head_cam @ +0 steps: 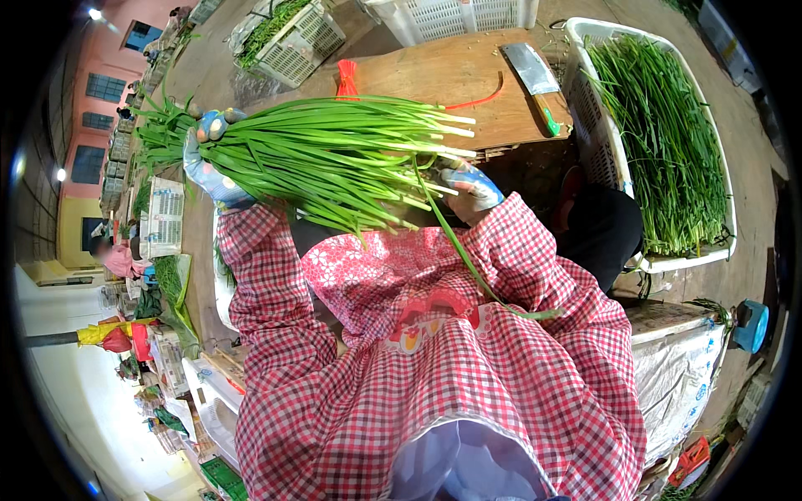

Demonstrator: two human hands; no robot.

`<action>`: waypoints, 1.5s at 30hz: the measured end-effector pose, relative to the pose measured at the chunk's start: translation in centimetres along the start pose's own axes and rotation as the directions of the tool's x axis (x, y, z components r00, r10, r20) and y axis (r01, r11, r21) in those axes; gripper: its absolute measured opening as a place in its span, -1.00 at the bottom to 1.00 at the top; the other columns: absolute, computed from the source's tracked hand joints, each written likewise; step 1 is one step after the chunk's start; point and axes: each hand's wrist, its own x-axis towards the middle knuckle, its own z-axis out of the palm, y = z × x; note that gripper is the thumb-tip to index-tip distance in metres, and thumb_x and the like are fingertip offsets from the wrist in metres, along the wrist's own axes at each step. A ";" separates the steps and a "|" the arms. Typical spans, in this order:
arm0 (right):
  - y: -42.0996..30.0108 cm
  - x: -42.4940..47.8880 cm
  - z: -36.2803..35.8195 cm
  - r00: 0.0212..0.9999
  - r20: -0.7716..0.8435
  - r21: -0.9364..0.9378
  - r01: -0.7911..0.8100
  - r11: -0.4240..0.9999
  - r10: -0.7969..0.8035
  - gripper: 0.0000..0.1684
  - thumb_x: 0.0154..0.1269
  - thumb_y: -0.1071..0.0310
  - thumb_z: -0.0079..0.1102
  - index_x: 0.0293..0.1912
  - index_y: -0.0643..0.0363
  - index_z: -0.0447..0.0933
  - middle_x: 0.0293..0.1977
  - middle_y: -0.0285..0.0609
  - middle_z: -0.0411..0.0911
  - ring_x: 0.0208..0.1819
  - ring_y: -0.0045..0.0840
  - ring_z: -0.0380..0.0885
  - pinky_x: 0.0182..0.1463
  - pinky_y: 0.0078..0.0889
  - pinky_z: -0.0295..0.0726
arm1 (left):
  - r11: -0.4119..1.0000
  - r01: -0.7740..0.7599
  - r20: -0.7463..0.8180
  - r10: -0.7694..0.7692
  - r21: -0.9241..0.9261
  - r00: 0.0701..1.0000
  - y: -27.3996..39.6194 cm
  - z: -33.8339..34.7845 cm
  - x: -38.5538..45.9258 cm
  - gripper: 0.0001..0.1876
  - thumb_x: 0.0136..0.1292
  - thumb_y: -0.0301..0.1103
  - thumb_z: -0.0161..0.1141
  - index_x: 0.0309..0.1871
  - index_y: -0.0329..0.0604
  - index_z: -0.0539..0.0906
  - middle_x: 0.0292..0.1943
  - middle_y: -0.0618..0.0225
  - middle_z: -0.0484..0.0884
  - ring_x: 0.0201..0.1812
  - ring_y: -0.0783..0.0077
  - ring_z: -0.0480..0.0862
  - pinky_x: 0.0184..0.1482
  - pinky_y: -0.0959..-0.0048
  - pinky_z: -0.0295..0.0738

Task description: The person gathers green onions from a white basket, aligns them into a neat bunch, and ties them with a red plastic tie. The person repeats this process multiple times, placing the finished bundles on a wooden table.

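Observation:
My left hand (pixel 210 172), in a blue patterned glove with bare fingertips, grips a thick bunch of green garlic chives (pixel 326 150) near its leafy end. The bunch lies sideways across my front, pale stem ends to the right. By those ends, my right hand (pixel 474 186), gloved alike, has its fingers closed on a single loose chive blade (pixel 460 250). That blade bends down over my checked sleeve. Beyond the bunch is a wooden board (pixel 407 72) with a cleaver (pixel 531 72), a bundle of red ties (pixel 346 78) and one loose red strip (pixel 479 100).
To the right stands a white plastic crate (pixel 583 113) packed with chives (pixel 664 144). Another crate (pixel 301 53) with greens sits at the far left, and a white crate (pixel 451 19) stands behind the board. A person (pixel 125 260) is at far left. A covered box (pixel 673 369) is at my right.

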 end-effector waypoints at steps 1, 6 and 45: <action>0.0 -0.4 0.5 1.000 0.023 0.048 -0.009 0.999 0.008 -0.35 0.03 0.44 0.19 0.14 0.39 0.25 0.05 -0.03 0.42 0.09 -0.33 0.39 0.24 -0.29 0.24 | 0.996 -0.044 -0.059 0.048 0.072 0.997 -0.3 0.2 -0.2 -0.80 0.27 -0.34 -0.06 -0.14 -0.20 0.50 -0.47 0.43 0.43 -0.29 0.39 0.50 0.06 0.28 0.40; -0.3 0.9 0.1 0.937 -0.301 -0.667 -0.338 0.664 0.174 -0.53 0.20 0.32 0.12 0.09 0.26 0.36 -0.04 -0.14 0.49 -0.01 -0.41 0.47 0.10 -0.32 0.40 | 0.983 -0.073 -0.152 0.099 0.167 0.983 -1.0 0.3 -0.5 -0.77 0.27 -0.37 -0.07 -0.11 -0.29 0.51 -0.49 0.42 0.44 -0.37 0.45 0.50 0.03 0.32 0.44; -3.3 -3.5 -2.2 0.894 -0.431 -0.697 -0.240 0.676 -0.126 -0.38 0.18 0.37 0.18 0.21 0.26 0.21 -0.36 -0.25 0.53 -0.39 -0.63 0.45 -0.30 -0.59 0.46 | 0.933 -0.046 -0.421 0.205 0.358 0.884 2.2 -3.7 0.9 -0.82 0.21 -0.32 0.02 -0.39 -0.21 0.55 -0.37 0.24 0.63 -0.30 0.30 0.60 -0.08 0.30 0.52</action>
